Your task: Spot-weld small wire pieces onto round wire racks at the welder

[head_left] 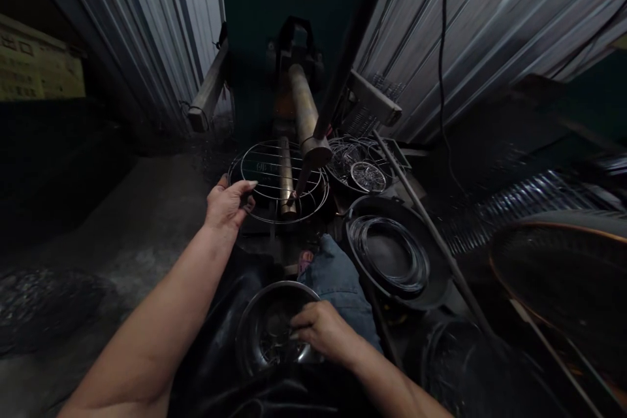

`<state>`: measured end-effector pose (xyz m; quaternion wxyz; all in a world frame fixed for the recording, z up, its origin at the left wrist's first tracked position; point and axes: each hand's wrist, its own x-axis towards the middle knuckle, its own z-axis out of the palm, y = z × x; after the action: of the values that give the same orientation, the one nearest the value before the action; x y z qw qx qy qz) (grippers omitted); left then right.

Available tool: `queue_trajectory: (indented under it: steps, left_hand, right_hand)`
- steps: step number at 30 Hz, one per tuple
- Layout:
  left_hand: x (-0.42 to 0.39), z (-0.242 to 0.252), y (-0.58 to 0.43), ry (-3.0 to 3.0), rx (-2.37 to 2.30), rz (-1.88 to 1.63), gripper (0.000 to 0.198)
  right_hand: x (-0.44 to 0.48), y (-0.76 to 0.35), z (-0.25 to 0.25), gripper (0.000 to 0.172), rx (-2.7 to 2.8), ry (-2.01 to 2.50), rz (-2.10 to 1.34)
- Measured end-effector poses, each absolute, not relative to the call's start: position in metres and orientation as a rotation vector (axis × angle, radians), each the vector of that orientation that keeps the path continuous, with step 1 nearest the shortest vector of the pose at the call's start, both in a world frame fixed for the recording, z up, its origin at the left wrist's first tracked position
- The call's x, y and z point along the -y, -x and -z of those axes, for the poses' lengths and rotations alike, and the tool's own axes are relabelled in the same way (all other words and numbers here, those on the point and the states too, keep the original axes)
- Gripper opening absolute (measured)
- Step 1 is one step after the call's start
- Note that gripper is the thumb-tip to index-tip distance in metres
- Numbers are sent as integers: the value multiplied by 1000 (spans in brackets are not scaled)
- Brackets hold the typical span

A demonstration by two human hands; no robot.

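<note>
My left hand is closed on the left rim of a round wire rack, thumb on top. The rack has parallel cross wires inside a ring, and a larger ring shows around it. Its far part lies between two copper-coloured cylinders of a machine, the upper electrode and the lower electrode. On my lap rests a shiny metal bowl with small bits in it, too dark to name. My right hand reaches over the bowl's right side, fingers drawn together; what they hold, if anything, is hidden.
Right of my knee, a black basin holds a wire coil. Behind it lie more wire pieces. A long rod slants past them. A dark bar rises above the machine. At far right is a large round-rimmed container.
</note>
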<state>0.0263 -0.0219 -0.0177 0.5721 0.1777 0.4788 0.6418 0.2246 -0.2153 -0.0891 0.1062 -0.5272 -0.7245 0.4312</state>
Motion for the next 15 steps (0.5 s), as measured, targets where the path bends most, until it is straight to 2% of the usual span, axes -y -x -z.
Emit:
queue_trajectory:
  steps: [5,9,15]
  left_hand:
    - [43,17,-40,-413,-1088,-1580,52]
    - [55,18,-49,-412,-1055,-1584,48]
    - [59,12,-51,-449,-1043,-1636,47]
  right_hand:
    - [167,-225,50,20,1518,1430,-897]
    - [121,-204,25,24,1086,1304,-919]
    - [104,-185,26,23,953,1317,-984]
